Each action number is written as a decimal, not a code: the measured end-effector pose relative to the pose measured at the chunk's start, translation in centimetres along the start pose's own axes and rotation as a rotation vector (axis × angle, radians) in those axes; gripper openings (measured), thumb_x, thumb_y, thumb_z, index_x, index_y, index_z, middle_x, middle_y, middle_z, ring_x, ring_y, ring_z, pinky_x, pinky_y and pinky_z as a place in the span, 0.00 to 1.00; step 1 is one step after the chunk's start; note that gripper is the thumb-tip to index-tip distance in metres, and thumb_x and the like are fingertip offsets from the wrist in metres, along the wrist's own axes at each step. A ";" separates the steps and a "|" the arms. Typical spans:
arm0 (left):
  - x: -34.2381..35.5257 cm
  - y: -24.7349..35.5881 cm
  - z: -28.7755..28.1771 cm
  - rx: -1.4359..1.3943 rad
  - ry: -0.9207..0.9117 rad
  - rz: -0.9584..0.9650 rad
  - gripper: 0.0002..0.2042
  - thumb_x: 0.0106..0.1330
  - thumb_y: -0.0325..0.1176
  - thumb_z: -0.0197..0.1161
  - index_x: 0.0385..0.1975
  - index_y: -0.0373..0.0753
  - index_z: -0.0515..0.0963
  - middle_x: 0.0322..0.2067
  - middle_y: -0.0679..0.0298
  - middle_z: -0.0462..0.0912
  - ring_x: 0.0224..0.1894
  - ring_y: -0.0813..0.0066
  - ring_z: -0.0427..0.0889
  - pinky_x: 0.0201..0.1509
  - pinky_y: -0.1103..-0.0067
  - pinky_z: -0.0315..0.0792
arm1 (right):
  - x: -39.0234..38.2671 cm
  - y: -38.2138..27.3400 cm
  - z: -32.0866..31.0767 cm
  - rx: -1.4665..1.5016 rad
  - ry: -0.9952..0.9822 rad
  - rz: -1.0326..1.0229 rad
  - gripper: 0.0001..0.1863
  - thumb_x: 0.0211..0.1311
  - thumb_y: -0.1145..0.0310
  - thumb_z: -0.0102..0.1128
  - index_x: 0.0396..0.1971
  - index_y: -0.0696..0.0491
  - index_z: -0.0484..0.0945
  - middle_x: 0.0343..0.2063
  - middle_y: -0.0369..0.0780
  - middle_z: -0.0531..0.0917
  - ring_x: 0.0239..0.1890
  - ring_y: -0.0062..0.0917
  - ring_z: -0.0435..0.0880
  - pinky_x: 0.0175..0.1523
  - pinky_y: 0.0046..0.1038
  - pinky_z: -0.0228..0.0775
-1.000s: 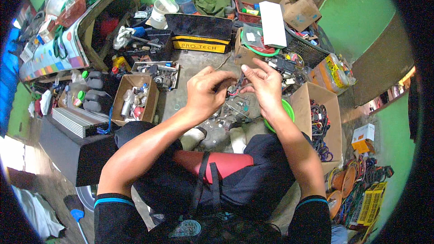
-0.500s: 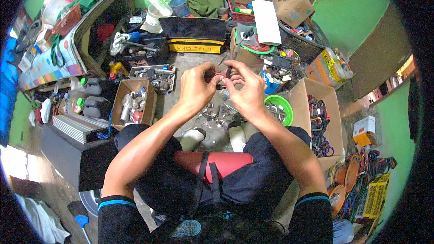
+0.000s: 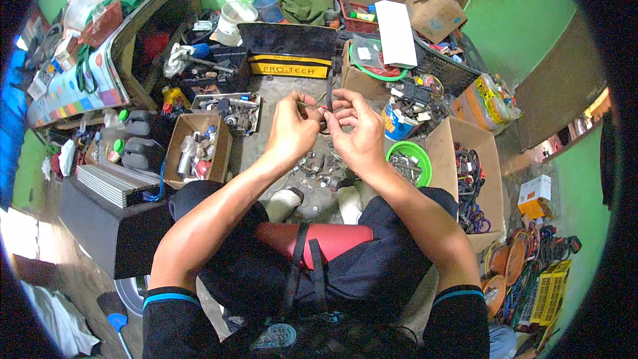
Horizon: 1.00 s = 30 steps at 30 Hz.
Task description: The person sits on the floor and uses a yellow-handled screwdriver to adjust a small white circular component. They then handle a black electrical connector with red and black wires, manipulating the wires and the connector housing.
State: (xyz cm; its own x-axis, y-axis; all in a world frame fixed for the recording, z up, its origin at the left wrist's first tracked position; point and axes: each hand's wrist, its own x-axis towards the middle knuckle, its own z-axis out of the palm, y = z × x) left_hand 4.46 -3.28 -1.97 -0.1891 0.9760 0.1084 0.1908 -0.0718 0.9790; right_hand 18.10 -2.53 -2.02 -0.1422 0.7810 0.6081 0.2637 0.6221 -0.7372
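Both my hands are raised over the floor between my knees, their fingertips almost meeting. My right hand (image 3: 361, 126) is closed around a black cable (image 3: 329, 88), which stands up past its fingers. My left hand (image 3: 292, 127) pinches a thin wire (image 3: 321, 108) at the lower end of this cable. The wire's tip and the exact join are too small to make out. Beneath the hands, several small metal parts (image 3: 312, 163) lie scattered on the floor.
A green bowl (image 3: 425, 157) of small hardware and a carton (image 3: 488, 216) of cables stand at right. On the left are a cardboard box (image 3: 171, 167) of parts and a black speaker box (image 3: 100, 239). A black and yellow toolbox (image 3: 290, 69) lies ahead.
The black cable, which leaned up to the right, now stands nearly upright. The red wire between my fingertips shows less. My hands have stayed close together.
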 end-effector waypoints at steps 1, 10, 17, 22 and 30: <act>0.0 0.1 0.2 -0.043 0.015 -0.009 0.08 0.58 0.23 0.63 0.34 0.30 0.71 0.31 0.57 0.81 0.33 0.77 0.79 0.31 0.79 0.74 | 0.0 0.2 0.0 -0.003 0.015 0.012 0.16 0.53 0.79 0.61 0.44 0.59 0.74 0.30 0.44 0.82 0.27 0.26 0.83 0.33 0.24 0.77; -0.4 -0.2 0.0 0.281 -0.050 0.624 0.09 0.53 0.15 0.58 0.31 0.33 0.70 0.33 0.54 0.80 0.38 0.62 0.82 0.36 0.72 0.78 | 0.6 1.1 -1.5 -0.175 -0.095 0.023 0.17 0.51 0.78 0.56 0.44 0.59 0.76 0.31 0.45 0.76 0.28 0.29 0.78 0.33 0.28 0.73; -0.5 0.0 0.2 0.369 0.033 0.660 0.11 0.51 0.16 0.58 0.32 0.33 0.67 0.31 0.49 0.72 0.35 0.48 0.74 0.34 0.65 0.70 | 0.8 1.3 -2.2 -0.086 -0.176 0.138 0.13 0.48 0.77 0.56 0.37 0.59 0.79 0.31 0.42 0.77 0.28 0.26 0.78 0.35 0.26 0.71; 0.0 -0.4 0.0 0.316 0.029 0.637 0.10 0.52 0.16 0.57 0.32 0.32 0.66 0.32 0.48 0.68 0.35 0.44 0.71 0.36 0.62 0.67 | 0.7 0.6 -2.1 -0.096 -0.220 0.190 0.11 0.46 0.76 0.61 0.34 0.59 0.80 0.30 0.41 0.77 0.26 0.22 0.79 0.31 0.23 0.71; 0.2 -0.8 0.0 0.311 -0.002 0.758 0.09 0.54 0.16 0.58 0.32 0.33 0.67 0.32 0.50 0.70 0.33 0.44 0.74 0.33 0.62 0.69 | 0.6 1.5 -1.8 0.039 -0.121 0.150 0.08 0.46 0.74 0.65 0.28 0.59 0.82 0.29 0.40 0.84 0.23 0.18 0.81 0.30 0.21 0.74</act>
State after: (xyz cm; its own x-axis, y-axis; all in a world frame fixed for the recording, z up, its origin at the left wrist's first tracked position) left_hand 4.26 -3.00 -2.73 0.1001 0.6853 0.7213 0.5243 -0.6525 0.5472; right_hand 20.16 -1.21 -2.18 -0.2186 0.8645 0.4527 0.2541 0.4983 -0.8289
